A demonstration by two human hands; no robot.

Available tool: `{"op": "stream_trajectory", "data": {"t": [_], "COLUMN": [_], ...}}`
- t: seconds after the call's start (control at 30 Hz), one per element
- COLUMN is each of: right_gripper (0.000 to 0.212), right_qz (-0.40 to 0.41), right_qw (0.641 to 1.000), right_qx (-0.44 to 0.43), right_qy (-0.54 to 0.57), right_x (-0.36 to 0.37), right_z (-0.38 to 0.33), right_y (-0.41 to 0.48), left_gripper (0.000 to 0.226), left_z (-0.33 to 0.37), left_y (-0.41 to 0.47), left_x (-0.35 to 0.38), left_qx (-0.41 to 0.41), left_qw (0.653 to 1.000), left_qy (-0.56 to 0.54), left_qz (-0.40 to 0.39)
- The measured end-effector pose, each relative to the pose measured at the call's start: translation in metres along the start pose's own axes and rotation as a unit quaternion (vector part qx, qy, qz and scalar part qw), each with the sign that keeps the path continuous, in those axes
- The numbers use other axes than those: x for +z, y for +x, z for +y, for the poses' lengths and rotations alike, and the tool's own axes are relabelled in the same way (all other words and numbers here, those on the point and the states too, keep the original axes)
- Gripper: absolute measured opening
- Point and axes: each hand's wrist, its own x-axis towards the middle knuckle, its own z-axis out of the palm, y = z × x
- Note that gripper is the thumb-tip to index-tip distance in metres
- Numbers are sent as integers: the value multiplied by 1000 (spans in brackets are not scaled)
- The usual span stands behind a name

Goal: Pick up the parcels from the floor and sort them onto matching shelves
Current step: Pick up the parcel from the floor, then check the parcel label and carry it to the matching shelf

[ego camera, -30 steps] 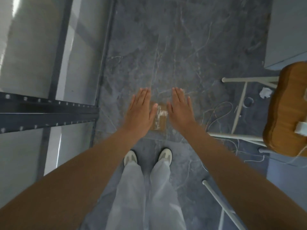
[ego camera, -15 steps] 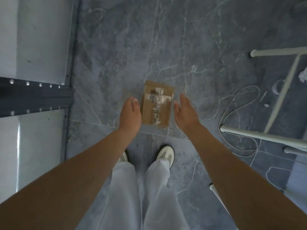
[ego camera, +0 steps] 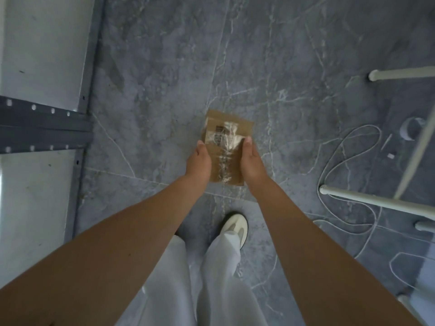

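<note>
A small brown cardboard parcel (ego camera: pixel 227 147), crossed with clear tape and marked with a barcode, is over the grey marble floor just ahead of my feet. My left hand (ego camera: pixel 199 163) presses against its left edge and my right hand (ego camera: pixel 251 163) against its right edge, thumbs on top, so the parcel is clamped between both palms. Whether it still rests on the floor cannot be told. The metal shelf unit (ego camera: pixel 42 128) with grey boards and a dark perforated beam stands at the left.
White chair legs (ego camera: pixel 376 201) and a loose white cable (ego camera: pixel 348 147) lie on the floor at the right, with a tape roll (ego camera: pixel 410 128) near them. My white shoe (ego camera: pixel 235 225) and pale trousers are below the parcel. Grey marble floor (ego camera: pixel 259 55) stretches ahead.
My hands were flat over the parcel, then spread apart beside it; now they have closed in onto its two sides. The view has dropped closer to the floor.
</note>
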Motion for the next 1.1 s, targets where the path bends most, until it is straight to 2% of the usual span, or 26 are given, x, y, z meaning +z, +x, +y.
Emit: {"op": "stream_trajectory", "data": {"t": [0.2,0.33,0.47,0.57,0.67,0.8,0.97,1.1], "right_gripper": [63,64,69,54,45,59,56,52], "right_qz": [-1,-3,-19,-36,-52,-57,-36,-2], "right_qw": [1000,998,999,997,994,989,978,965], "right_qx": [23,27,-25,-60,-84,-122,-190,-257], "right_qy": [21,58,43,37,52,59,83,54], "right_x": [-22,-49,-82,-109,-139,-182,-224,-248], "right_z": [-30,-89,-160,-227,-284,-336,-390,-422], "right_y": [-50,-102,-164,-224,-287,-366,-465,-534], "left_gripper": [62,61,59,64,67,63,61,62], "left_z": [34,81,129,166,197,226,255,268], "left_y": [-64,-125,-198,-264,-335,-422,-538,-611], "left_x": [-32,-64,-99,-132,-166,-209,-246,-268], "left_qx": [21,57,97,110,158,250,337,397], "left_qw": [998,995,993,992,985,962,937,916], "left_qy": [52,69,65,63,75,101,94,65], "left_qz": [-24,-34,-20,-9,-2,26,22,1]}}
